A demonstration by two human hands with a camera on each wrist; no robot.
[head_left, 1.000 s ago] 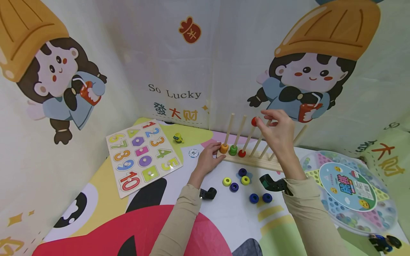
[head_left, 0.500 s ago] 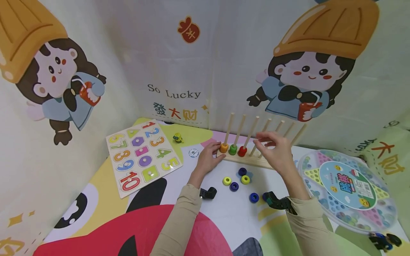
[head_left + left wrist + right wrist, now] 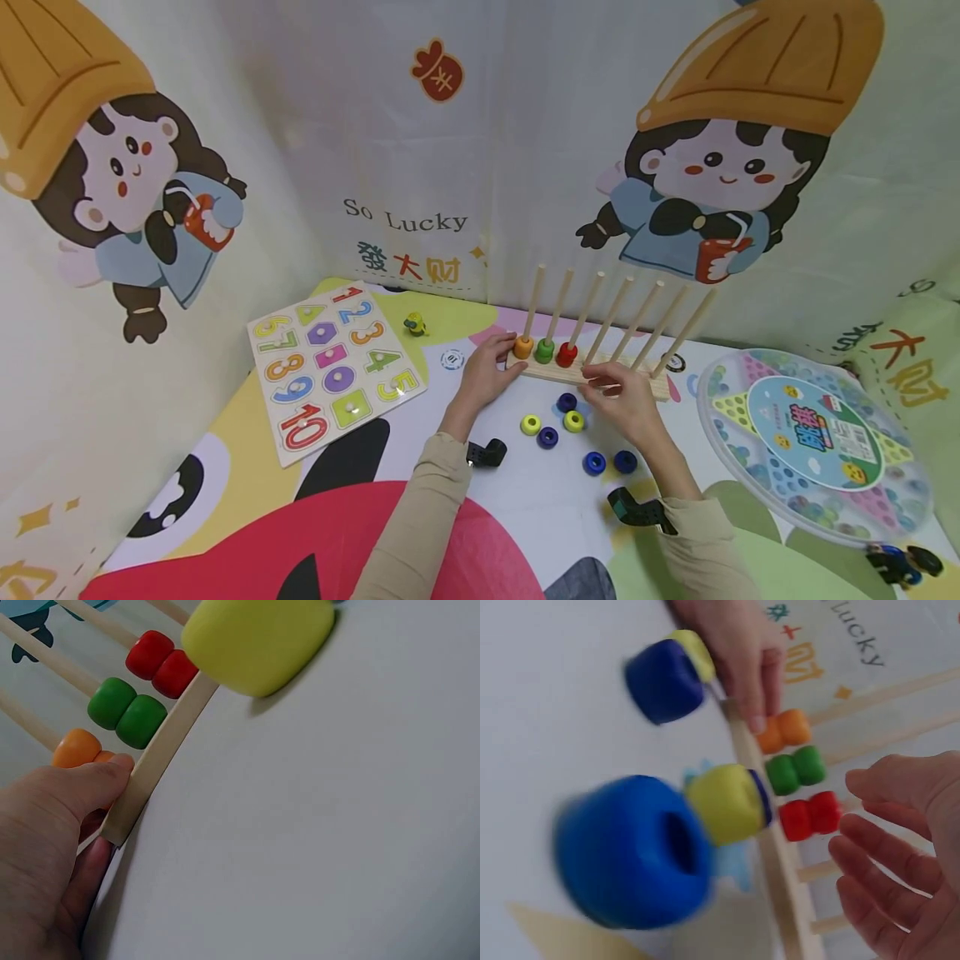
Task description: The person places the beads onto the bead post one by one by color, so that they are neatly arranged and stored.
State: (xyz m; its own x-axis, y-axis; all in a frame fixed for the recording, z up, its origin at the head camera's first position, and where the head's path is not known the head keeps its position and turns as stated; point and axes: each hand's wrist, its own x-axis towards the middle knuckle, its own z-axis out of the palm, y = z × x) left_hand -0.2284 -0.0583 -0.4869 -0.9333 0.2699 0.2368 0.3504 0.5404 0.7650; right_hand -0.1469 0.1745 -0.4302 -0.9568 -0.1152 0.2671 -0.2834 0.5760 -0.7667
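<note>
A wooden peg rack (image 3: pixel 551 373) with a row of upright pegs stands at the back of the table. Two orange beads (image 3: pixel 784 731), two green beads (image 3: pixel 127 712) and two red beads (image 3: pixel 161 664) are stacked on its first three pegs from the left. My left hand (image 3: pixel 486 379) grips the rack's left end, the thumb laid on the base beside the orange beads. Just in front of the rack's middle is my right hand (image 3: pixel 624 402), holding nothing, its fingers loosely bent. Before it lie yellow beads (image 3: pixel 573 422) and several dark blue beads (image 3: pixel 594 463).
A number and shape puzzle board (image 3: pixel 337 371) lies at the left. Behind it sits a small yellow toy figure (image 3: pixel 415 324). To the right is a round clear game box (image 3: pixel 813 442), with a dark toy figure (image 3: pixel 903 565) near its front edge.
My right hand has let a second red bead go down the third peg, then moved down toward the table in front of the rack. My left hand has stayed on the rack's end.
</note>
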